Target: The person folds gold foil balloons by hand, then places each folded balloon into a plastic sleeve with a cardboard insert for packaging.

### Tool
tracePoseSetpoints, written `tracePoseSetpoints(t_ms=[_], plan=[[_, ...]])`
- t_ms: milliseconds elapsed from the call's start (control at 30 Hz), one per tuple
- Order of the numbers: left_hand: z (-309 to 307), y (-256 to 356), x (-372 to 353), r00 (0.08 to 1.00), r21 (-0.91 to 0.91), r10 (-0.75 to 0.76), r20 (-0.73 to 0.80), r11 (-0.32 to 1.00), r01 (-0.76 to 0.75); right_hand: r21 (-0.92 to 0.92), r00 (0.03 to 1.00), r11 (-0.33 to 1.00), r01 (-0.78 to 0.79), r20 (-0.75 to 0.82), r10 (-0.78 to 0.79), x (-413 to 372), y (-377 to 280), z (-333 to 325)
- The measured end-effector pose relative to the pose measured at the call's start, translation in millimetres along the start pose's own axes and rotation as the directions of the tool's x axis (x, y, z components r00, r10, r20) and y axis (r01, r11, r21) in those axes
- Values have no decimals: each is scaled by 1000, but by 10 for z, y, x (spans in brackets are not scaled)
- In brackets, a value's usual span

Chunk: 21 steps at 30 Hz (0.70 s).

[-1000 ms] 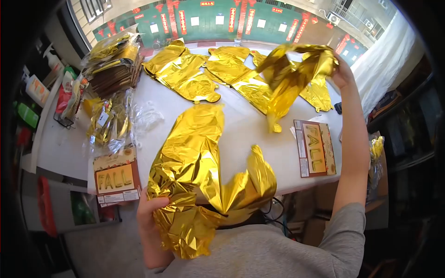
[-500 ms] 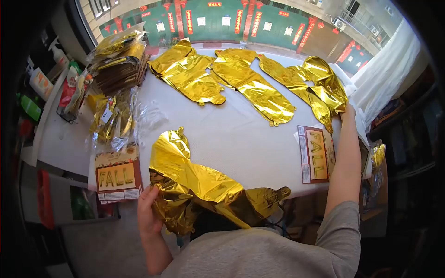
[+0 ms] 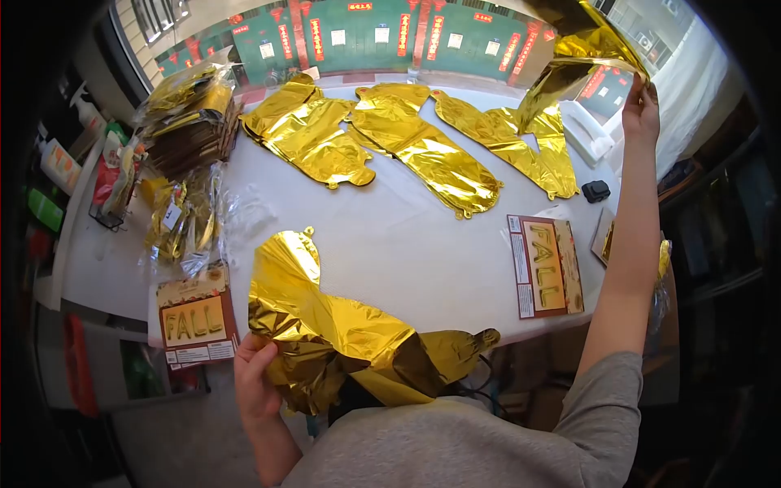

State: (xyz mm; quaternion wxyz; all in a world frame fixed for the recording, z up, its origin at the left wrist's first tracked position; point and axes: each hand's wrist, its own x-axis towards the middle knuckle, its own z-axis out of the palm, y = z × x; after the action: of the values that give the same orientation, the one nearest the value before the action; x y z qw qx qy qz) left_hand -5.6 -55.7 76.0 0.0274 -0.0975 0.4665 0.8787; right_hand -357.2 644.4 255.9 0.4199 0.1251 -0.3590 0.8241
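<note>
My left hand (image 3: 256, 378) pinches the edge of a crumpled gold foil balloon (image 3: 342, 325), which spreads across the near edge of the table in front of my body. High at the upper right, my right hand (image 3: 641, 114) grips another gold foil balloon (image 3: 598, 49) by its edge and holds it up off the table, partly out of view. Flat at the back of the table lie a left foil balloon (image 3: 305, 134), a middle foil balloon (image 3: 431, 146) and a right foil balloon (image 3: 488, 134) shaped like an A, which the raised one partly covers.
One "FALL" package card (image 3: 547, 267) lies at the right, another "FALL" card (image 3: 195, 319) at the left. Bagged packs (image 3: 191, 122) are stacked at the back left, with clear plastic bags (image 3: 183, 215) in front. A small black box (image 3: 595, 191) sits near the right edge.
My right hand has lifted its foil balloon up from the right side of the table, uncovering more of the A-shaped balloon and a small black box. My left hand keeps its hold.
</note>
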Motion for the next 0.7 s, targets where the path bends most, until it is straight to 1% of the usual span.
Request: tracePoseSetpoints(t_ms=[33, 67, 133, 200, 267, 333, 367, 433, 467, 500, 533, 567, 600, 633, 667, 700], plan=[[-26, -1, 0, 998, 4, 26, 51, 1000, -27, -56, 998, 998, -28, -65, 25, -38, -21, -115], [-25, 5, 1, 998, 3, 26, 52, 1000, -26, -109, 991, 992, -59, -129, 45, -111, -19, -252], [-9, 33, 5, 999, 16, 36, 35, 999, -37, -280, 969, 947, -155, -229, 91, -303, 75, -632], [-6, 55, 15, 998, -23, 44, 36, 999, -43, -450, 938, 833, -321, -272, 215, -468, 164, -1225], [38, 97, 12, 998, -60, 54, 35, 997, -51, -531, 901, 753, -390, -388, 193, -816, 246, -1544], [140, 150, -6, 997, -65, 65, 29, 996, -63, -686, 900, 590, -425, -388, 197, -957, 291, -2053], [125, 162, -3, 997, -64, 67, 25, 996, -65, -685, 900, 591, -426, -387, 201, -1042, 331, -2146], [83, 185, 3, 980, -106, 78, 184, 993, -59, -879, 936, 338, -335, -352, 13, -1190, 361, -2259], [149, 209, -2, 980, -104, 77, 182, 993, -59, -879, 936, 338, -337, -353, 16, -1330, 330, -2139], [272, 246, -16, 980, -87, 85, 181, 994, -71, -974, 969, -143, -177, -147, -199, -1505, 311, -1931], [350, 287, -23, 979, -70, 94, 180, 994, -82, -789, 949, -612, -63, 142, -280, -1674, 298, -1697], [347, 330, -22, 986, 0, 65, 154, 998, -66, -740, 878, -655, 151, 405, -255, -1756, 299, -1612], [387, 352, 2, 986, 1, 65, 153, 998, -66, -931, 963, -296, 215, 252, -91, -2015, 250, -1235], [456, 364, 45, 978, -23, 123, 166, 992, -121, -983, 978, 107, 151, 165, 132, -2437, 130, -583], [548, 384, 92, 967, -48, 181, 178, 983, -176, -909, 900, 406, -98, 93, 426, -2891, -36, 37], [767, 439, 114, 971, -90, 206, 118, 976, -197, -906, 658, 353, -234, 120, 744, -3196, -282, 427]])
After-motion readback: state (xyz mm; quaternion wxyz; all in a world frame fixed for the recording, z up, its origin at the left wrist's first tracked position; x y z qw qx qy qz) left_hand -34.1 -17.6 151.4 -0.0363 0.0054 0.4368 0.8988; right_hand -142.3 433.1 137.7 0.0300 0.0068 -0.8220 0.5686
